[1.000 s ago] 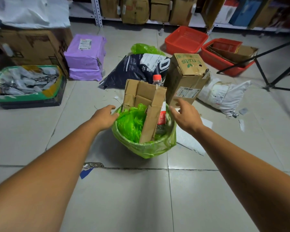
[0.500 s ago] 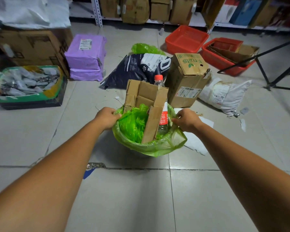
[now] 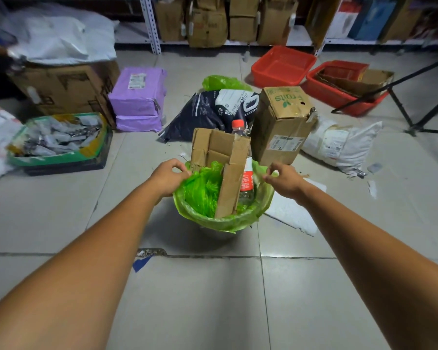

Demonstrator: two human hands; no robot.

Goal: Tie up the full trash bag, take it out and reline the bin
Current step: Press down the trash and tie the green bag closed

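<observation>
Our left hand (image 3: 168, 176) and right hand (image 3: 283, 179) each pinch the rim of the green trash bag (image 3: 225, 222) on opposite sides, fingers curled on the plastic. The bag sits in the bin (image 3: 213, 235) on the tiled floor (image 3: 213, 299), its edge folded over the lip. The cardboard piece (image 3: 220, 157) and plastic bottle (image 3: 246, 179) stand well above the rim, so we judge that gathering the mouth could tear the thin film on the cardboard's corners or leave too little slack to knot. The fruits box (image 3: 281, 125) stands just behind and a foam sheet (image 3: 293, 213) just beside; toward us, bare tiles give room for lifting out.
</observation>
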